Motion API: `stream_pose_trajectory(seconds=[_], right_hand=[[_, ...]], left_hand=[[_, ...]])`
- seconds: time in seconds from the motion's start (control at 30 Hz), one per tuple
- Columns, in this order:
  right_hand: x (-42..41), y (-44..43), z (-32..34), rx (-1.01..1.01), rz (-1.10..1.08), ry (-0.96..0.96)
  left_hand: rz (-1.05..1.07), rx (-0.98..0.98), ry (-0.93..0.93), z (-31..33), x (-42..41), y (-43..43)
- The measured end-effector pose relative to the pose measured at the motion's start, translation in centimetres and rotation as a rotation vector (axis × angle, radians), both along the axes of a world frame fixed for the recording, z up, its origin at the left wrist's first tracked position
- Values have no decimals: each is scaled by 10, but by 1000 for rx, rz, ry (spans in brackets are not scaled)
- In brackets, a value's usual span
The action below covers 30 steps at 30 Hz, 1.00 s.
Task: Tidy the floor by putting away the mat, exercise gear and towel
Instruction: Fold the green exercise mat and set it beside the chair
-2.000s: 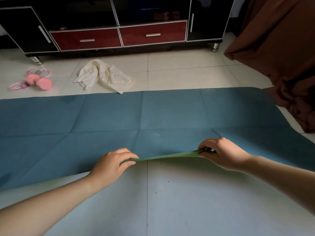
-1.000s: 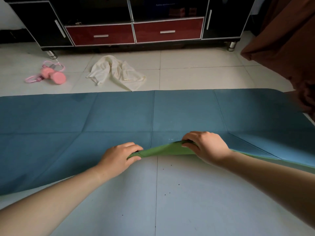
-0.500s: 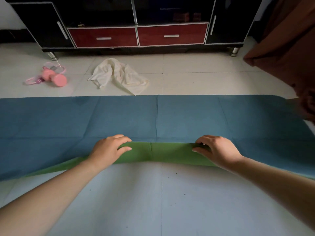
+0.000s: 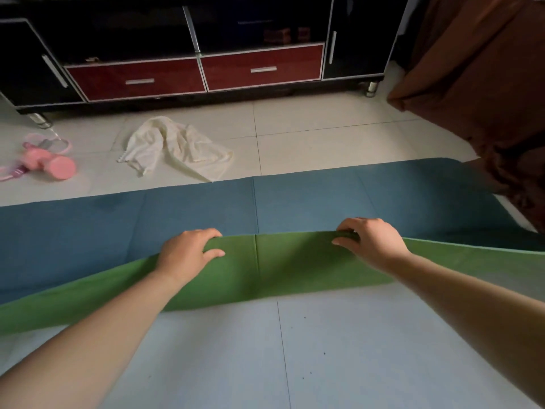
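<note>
- I'm reading this as a home living room.
- Low black media cabinet point(image 4: 26, 60) on metal feet, with two red drawers point(image 4: 165, 75), at the far side.
- Pale tiled floor point(image 4: 324, 137).
- Brown cloth point(image 4: 472, 69) draped on the right of my view.
- Exercise mat point(image 4: 309, 202), crumpled towel point(image 4: 174, 146) and pink exercise gear point(image 4: 50, 163) on the floor.

One head-worn wide-angle view, facing forward and down, mat point(image 4: 309, 202) close below, cabinet point(image 4: 262, 69) farther ahead

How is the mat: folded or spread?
Partly folded: the mat is gripped at its near edge by the left hand and right hand, green underside turned up; its blue far part lies flat on the floor.
</note>
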State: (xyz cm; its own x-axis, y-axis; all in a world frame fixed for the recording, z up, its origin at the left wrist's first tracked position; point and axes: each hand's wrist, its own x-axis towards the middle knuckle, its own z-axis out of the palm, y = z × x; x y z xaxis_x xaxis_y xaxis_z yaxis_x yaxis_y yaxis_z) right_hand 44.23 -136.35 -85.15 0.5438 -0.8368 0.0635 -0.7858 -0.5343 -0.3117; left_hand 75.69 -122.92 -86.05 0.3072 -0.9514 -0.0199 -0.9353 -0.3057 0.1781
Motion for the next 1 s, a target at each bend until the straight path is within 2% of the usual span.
stream_pose_trajectory(seconds=[0.1,0.23,0.3,0.37,0.47,0.57,0.7,0.87,1.0], right_hand=[[7,-16,5,-82,104,19],[15,-17,-2,-478,401,50],[22,-16,-20,-597,587,97],[28,-20,-35,-583,635,159],[30,-38,-48,-470,566,239],[33,-50,-56,-332,529,228],[41,-62,-71,-310,480,173],[49,-72,-80,-324,436,193],[59,-81,-74,-310,380,241]], left_hand=[[46,5,0,3,4,-8],[138,22,13,8,9,-13],[152,35,-6,10,12,-21],[164,47,-26,15,14,-31],[194,70,-51,27,10,-42],[154,140,-98,35,11,-56],[56,222,-165,33,21,-80],[-49,43,-131,11,25,-88],[-204,-61,-278,-22,11,-72]])
